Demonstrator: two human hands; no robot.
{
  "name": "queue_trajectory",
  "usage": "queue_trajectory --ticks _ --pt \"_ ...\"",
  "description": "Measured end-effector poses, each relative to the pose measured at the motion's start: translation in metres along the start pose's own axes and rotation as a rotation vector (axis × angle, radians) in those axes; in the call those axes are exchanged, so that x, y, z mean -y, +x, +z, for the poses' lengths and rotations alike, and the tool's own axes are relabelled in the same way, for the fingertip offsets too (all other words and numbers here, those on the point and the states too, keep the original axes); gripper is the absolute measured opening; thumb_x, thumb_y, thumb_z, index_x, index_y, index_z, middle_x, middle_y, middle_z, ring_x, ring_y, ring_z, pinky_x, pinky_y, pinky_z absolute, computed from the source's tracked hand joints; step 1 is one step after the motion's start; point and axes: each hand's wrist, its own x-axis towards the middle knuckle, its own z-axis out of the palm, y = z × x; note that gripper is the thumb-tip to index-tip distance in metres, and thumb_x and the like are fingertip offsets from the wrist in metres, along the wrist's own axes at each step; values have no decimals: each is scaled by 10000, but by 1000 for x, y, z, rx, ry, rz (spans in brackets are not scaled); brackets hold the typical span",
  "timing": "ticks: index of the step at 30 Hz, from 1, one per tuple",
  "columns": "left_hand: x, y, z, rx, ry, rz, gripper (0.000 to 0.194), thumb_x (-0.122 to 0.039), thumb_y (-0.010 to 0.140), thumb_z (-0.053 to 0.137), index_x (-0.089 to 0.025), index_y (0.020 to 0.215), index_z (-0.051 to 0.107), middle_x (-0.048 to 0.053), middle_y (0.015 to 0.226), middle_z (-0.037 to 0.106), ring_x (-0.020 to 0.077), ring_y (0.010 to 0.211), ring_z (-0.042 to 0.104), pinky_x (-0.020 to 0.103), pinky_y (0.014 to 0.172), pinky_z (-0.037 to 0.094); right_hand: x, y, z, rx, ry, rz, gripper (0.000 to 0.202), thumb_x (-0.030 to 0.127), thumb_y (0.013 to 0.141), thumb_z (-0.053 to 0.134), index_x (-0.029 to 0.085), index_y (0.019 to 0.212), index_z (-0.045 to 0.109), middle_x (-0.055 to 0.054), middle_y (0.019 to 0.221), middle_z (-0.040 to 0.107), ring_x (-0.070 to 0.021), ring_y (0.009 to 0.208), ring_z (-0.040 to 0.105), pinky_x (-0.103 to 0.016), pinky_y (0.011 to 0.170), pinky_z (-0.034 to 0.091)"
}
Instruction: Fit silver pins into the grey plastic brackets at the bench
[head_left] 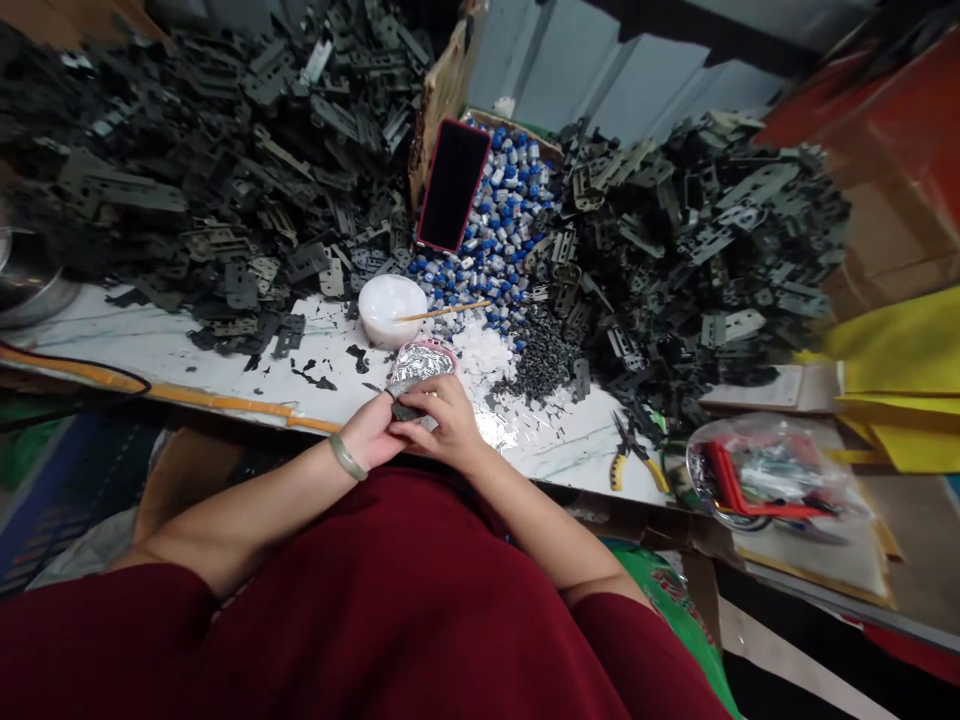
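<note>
My left hand (376, 430), with a bangle (348, 457) on its wrist, and my right hand (448, 425) meet at the table's near edge. Between them is a small dark grey part (406, 411), closed in by the fingers of both hands and mostly covered, so its exact shape is hidden. Just beyond the fingers lies a foil-covered pad (421, 362) with a pink rim. Behind that stands a white bowl (388, 312), a thin wooden stick (450, 311) resting across its rim.
Heaps of dark grey brackets (300, 150) (675, 230) flank blue-and-silver cylinders (506, 215), on which a phone (453, 185) leans. White pieces (484, 350) and small black parts (546, 350) lie nearer. Yellow-handled pliers (636, 455) are at right, beside a plastic bag (780, 470).
</note>
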Motion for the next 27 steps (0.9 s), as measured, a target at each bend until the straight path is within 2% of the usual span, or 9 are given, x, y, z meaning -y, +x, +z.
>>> queue_trajectory --ticks 5,9,13,17,19,21,23,25,27 --pt "-5 6 -12 -99 -13 16 152 -78 834 437 -151 737 530 -29 572 487 68 404 438 139 335 324 -2 3 -2 7 65 16 422 530 829 585 180 1063 610 -106 1016 603 -212 968 540 -396 852 438" --pt "-7 9 -10 -127 -26 49 173 -69 835 438 -140 749 571 0 620 559 89 474 520 160 387 393 -2 5 1 -19 109 53 388 501 833 592 200 1077 600 -102 1040 608 -218 989 549 -404 866 449" --pt "-7 -2 -9 -88 15 98 123 -95 838 511 -141 823 624 17 701 636 109 536 571 197 452 464 0 -6 -2 -10 39 83 405 487 827 607 202 1113 582 -112 1093 611 -220 1026 552 -392 895 454" --pt "-11 -6 -24 -176 145 175 143 -115 862 505 -162 820 634 -6 700 657 108 520 569 210 442 479 -21 -46 -30 -3 -147 244 301 427 853 590 195 1046 605 -102 1037 641 -207 1001 570 -378 892 457" --pt "-14 -1 -29 -208 190 221 107 -132 853 541 -176 820 633 -25 713 662 107 542 579 219 466 497 -34 -74 -53 -100 -236 403 207 373 876 553 194 953 624 -86 944 658 -199 924 588 -374 851 469" --pt "-14 -1 -28 -181 212 317 75 -174 807 629 -180 736 607 -43 663 638 98 529 554 212 473 484 -40 -100 -75 -227 -288 574 178 333 879 515 196 865 627 -67 838 657 -191 827 594 -362 787 484" --pt "-12 -5 -22 -115 249 464 186 -226 742 716 -174 646 566 -44 587 592 89 500 507 205 458 441 -42 -118 -89 -309 -290 717 192 324 871 485 196 833 623 -60 802 649 -183 768 594 -336 723 494" --pt "-13 -5 -15 -111 226 627 242 -226 670 784 -184 625 550 -58 542 550 82 496 479 206 461 395 -46 -126 -94 -304 -286 736 196 326 859 481 193 835 622 -63 813 650 -183 765 599 -329 711 495" --pt "-21 1 -13 -186 208 681 250 -290 680 782 -197 635 554 -57 539 549 86 501 472 227 475 377 -52 -125 -94 -248 -315 682 206 347 849 494 188 838 623 -72 815 650 -196 787 603 -345 745 493"
